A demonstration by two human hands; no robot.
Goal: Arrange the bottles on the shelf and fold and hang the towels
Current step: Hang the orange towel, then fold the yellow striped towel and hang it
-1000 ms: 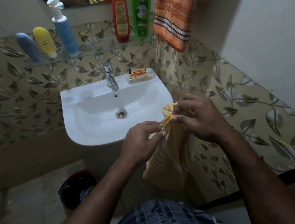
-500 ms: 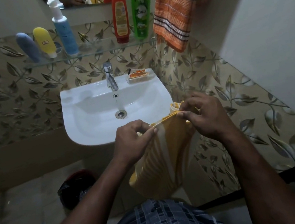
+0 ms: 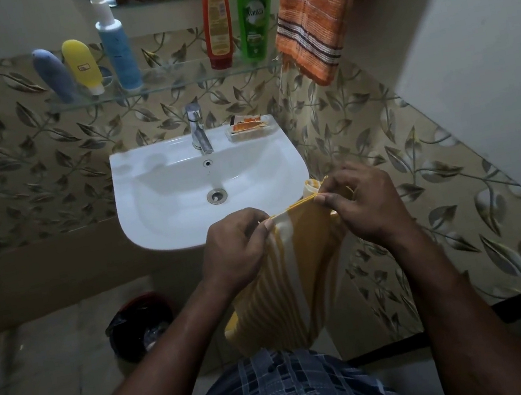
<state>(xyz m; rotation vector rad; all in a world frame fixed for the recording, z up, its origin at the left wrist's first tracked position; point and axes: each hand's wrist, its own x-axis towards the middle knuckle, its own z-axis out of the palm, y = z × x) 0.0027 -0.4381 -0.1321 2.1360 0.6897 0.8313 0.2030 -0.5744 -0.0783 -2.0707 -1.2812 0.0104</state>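
Left hand (image 3: 233,247) and right hand (image 3: 362,202) pulled apart, stretching yellow towel (image 3: 294,278) top edge wider and flatter.

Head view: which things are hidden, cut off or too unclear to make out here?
The orange towel: top cut off by the upper edge; what it hangs on is unseen.
The yellow towel: top corners covered by the fingers of the left hand and right hand; its layers cannot be counted.
The red bottle: label print too blurred to read.
The bin: too dark to see its contents.
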